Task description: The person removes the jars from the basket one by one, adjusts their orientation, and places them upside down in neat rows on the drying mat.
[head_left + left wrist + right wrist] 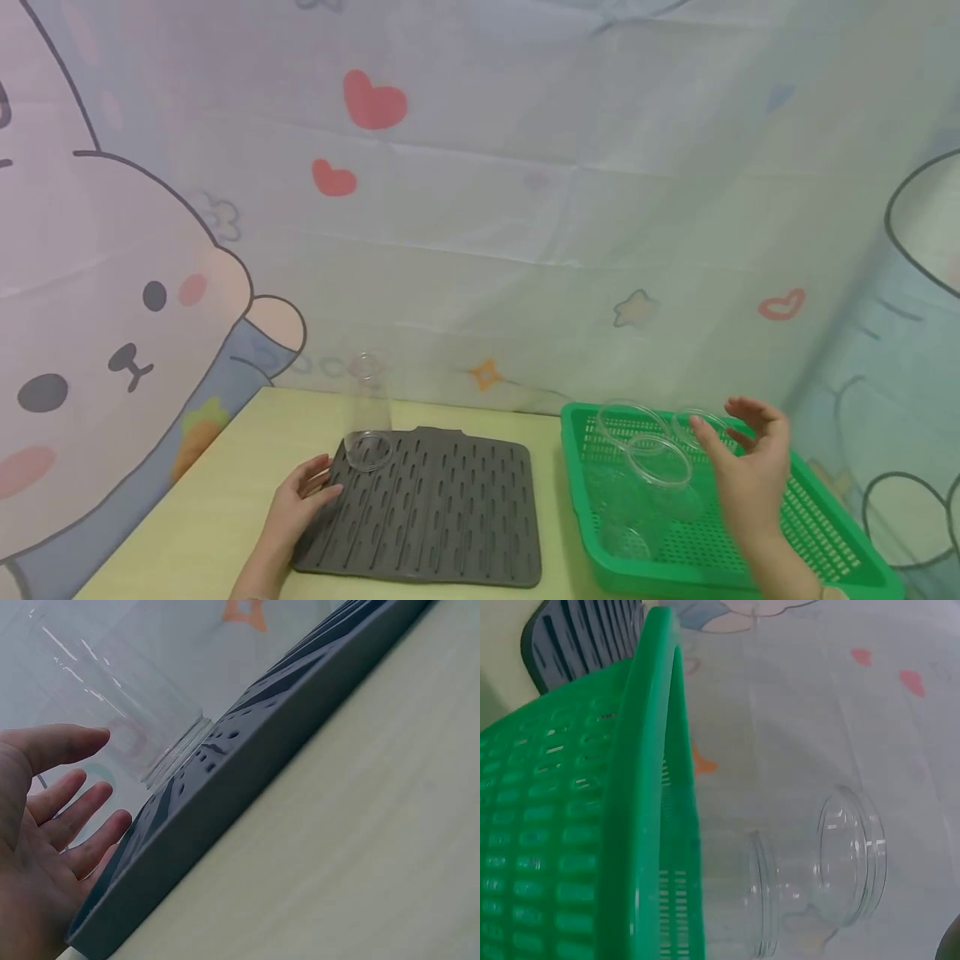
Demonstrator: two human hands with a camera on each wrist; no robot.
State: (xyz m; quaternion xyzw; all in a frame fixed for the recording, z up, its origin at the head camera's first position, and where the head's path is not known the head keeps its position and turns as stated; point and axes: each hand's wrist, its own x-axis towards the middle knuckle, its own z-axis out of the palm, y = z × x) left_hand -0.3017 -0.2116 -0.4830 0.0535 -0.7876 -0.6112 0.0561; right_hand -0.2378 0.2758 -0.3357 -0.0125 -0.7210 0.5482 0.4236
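A tall clear jar (369, 417) stands on the dark grey slotted mat (442, 508), with its wide rim down. Beside the mat's left edge, my left hand (294, 504) is relaxed and holds nothing, its thumb and fingers spread near the jar's base. In the left wrist view, the hand (52, 817) is apart from the jar (112, 690). My right hand (753, 483) is raised over the right part of the green basket (585, 533), thumb and fingers apart, close to a clear jar rim (693, 414). Further clear jars (660, 460) stand mouth-up in the basket.
Pale yellow tabletop (195, 483) lies under the mat and basket. A printed cloth (480, 208) with hearts and a cartoon figure hangs directly behind. The basket's rim (649, 750) rises as a wall, with jar mouths (851, 855) showing above it.
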